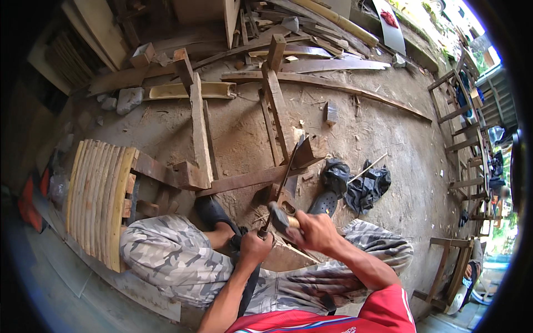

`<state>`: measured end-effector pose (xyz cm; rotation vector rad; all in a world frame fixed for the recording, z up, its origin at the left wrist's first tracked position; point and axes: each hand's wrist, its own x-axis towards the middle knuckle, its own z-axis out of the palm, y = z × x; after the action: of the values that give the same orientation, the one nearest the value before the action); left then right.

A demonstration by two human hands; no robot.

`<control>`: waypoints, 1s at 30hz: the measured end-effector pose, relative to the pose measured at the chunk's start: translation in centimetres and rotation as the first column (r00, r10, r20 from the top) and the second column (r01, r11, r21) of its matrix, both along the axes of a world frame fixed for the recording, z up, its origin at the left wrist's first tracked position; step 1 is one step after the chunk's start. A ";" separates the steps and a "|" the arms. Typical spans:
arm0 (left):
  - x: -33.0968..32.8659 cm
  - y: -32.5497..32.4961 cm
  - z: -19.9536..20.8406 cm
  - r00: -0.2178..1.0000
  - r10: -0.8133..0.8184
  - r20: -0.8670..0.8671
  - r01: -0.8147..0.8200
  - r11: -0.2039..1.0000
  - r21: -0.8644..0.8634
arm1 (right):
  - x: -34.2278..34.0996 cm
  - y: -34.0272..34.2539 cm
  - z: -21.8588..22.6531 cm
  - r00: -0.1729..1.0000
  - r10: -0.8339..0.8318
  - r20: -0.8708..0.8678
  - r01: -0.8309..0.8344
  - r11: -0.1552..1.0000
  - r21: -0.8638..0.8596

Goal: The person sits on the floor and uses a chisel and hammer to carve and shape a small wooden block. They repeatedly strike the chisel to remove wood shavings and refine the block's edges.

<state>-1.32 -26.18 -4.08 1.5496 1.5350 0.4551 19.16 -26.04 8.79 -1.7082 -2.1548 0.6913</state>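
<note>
My right hand (pixel 317 232) is closed round a hammer (pixel 279 217) with a grey metal head and a pale wooden handle. Close beside it, my left hand (pixel 256 247) is wrapped round the lower end of a dark narrow metal tool (pixel 268 221), whose exact kind I cannot make out. The hammer head is near that tool's end; whether they touch is unclear. Just beyond, a long thin blade (pixel 288 169) rises past a brown wooden saw handle (pixel 286 201). A pale piece of wood (pixel 287 257) lies between my legs, partly hidden by my hands.
A wooden frame of brown beams (pixel 244 180) stands ahead of my feet. At left is a slatted wooden seat (pixel 95 202). Black plastic (pixel 369 186) lies to the right, near a small wood block (pixel 331 112). Planks and scraps (pixel 311 33) pile up at the back.
</note>
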 end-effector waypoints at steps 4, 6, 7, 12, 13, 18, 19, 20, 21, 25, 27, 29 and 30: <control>0.0 -0.3 0.0 1.000 -0.027 -0.015 0.026 0.997 -0.074 | 0.0 0.4 0.2 0.890 0.400 -0.217 -0.265 0.844 0.467; -0.1 -0.5 0.1 1.000 0.022 -0.016 -0.024 0.996 -0.081 | 0.0 0.8 0.2 0.786 0.585 -0.202 -0.323 0.666 0.672; -0.1 -0.4 0.2 0.999 0.050 0.001 -0.050 0.996 -0.076 | 0.0 1.0 0.3 0.760 0.578 -0.298 -0.296 0.716 0.632; -0.7 1.0 -0.2 0.997 0.080 -0.004 -0.080 0.993 -0.092 | 0.0 0.4 0.4 0.998 0.023 0.062 -0.015 0.992 -0.124; -1.1 0.6 -0.1 0.993 0.071 -0.090 -0.078 0.994 -0.073 | -0.2 -0.1 0.5 0.999 0.035 0.037 -0.032 0.996 -0.079; -1.0 -0.1 -0.9 1.000 0.019 -0.018 -0.020 0.993 -0.112 | -0.8 -0.3 0.9 0.807 0.550 -0.214 -0.406 0.781 0.474; -0.9 -0.2 -0.9 0.999 -0.008 -0.032 0.005 0.996 -0.091 | -0.9 0.0 0.9 0.878 0.421 -0.227 -0.333 0.878 0.343; -0.9 -0.1 -0.8 0.997 -0.059 -0.043 0.056 0.995 -0.077 | -1.1 0.4 0.9 0.919 0.324 -0.225 -0.271 0.933 0.237; -0.9 0.0 -0.6 0.991 -0.097 -0.091 0.088 0.991 -0.103 | -1.0 0.8 1.0 0.947 0.232 -0.221 -0.206 0.969 0.135; -0.6 0.3 0.5 1.000 0.002 0.003 -0.002 0.999 -0.041 | -1.2 0.7 1.7 0.996 -0.084 -0.010 0.083 0.992 -0.095; -0.5 0.2 0.9 0.999 -0.010 -0.045 0.009 1.000 -0.019 | -1.1 -0.1 2.0 0.979 0.106 -0.172 -0.087 0.990 0.115; -0.4 0.1 0.9 0.999 0.048 0.002 -0.047 0.990 -0.134 | -0.9 -0.6 1.9 0.857 0.404 -0.321 -0.286 0.889 0.356; -0.4 0.2 0.7 0.999 0.011 -0.038 -0.016 0.989 -0.147 | -0.8 -0.5 1.6 0.779 0.546 -0.308 -0.371 0.798 0.474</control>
<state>-1.69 -25.98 -3.33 1.4415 1.5725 0.3139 18.35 -26.57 10.36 -0.7180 -2.1992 0.6251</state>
